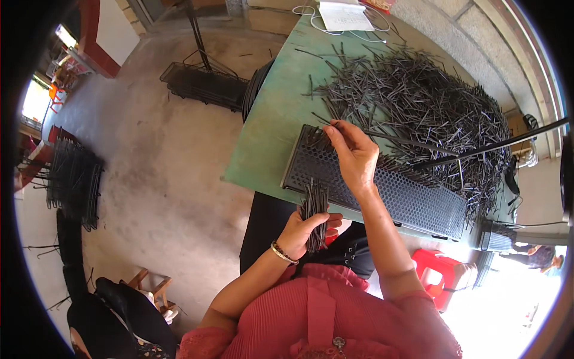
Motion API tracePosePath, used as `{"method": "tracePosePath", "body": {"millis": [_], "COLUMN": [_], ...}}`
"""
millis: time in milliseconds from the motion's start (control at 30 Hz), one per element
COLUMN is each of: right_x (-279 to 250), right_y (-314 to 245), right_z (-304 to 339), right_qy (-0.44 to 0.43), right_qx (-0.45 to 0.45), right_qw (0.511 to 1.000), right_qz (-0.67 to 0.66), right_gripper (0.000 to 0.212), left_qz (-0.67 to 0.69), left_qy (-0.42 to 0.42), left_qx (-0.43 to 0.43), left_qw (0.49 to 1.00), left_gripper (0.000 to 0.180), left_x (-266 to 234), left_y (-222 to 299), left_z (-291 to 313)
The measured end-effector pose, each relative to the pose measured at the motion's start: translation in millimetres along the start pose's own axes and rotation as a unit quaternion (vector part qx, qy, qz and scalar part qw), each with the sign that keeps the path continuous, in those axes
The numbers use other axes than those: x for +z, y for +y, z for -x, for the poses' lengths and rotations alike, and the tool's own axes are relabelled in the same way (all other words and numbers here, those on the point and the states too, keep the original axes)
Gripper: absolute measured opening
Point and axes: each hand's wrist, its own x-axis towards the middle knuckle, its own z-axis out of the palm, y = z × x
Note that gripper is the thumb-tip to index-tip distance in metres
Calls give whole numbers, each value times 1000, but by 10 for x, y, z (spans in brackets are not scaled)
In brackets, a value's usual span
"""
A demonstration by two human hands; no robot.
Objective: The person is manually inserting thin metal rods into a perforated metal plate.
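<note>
A bundle of thin black rods (314, 209) is gripped in my left hand (305, 230), in front of the table's near edge. My right hand (353, 149) is closed in a pinch above the far left end of a long black perforated metal panel (394, 190). At its fingertips a single thin black rod (321, 119) sticks out to the left. Short dark rods stand along the panel's far edge, partly hidden behind my right hand. The panel lies slantwise along the near edge of the green table (263, 134).
A large heap of loose black rods (418, 102) covers the table's right part. White paper (345, 16) and a white cable lie at the back. Black wire racks (206, 84) stand on the floor beyond the table, more stacked parts (75, 179) at left. A red stool (439, 278) stands at right.
</note>
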Motion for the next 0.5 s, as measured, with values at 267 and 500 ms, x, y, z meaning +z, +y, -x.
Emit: {"method": "tracePosePath", "body": {"millis": [267, 500], "right_x": [128, 170], "right_y": [89, -28], "right_z": [-20, -91], "right_qy": [-15, -41], "right_qx": [-47, -90], "right_qw": [996, 983], "right_qz": [76, 152], "right_gripper": [19, 18], "left_qz": [-10, -7], "left_qy": [-12, -22], "left_qx": [-2, -4], "left_qw": [1000, 1000], "left_gripper": [24, 23], "left_x": [-72, -91], "left_y": [3, -6], "left_z": [31, 4]}}
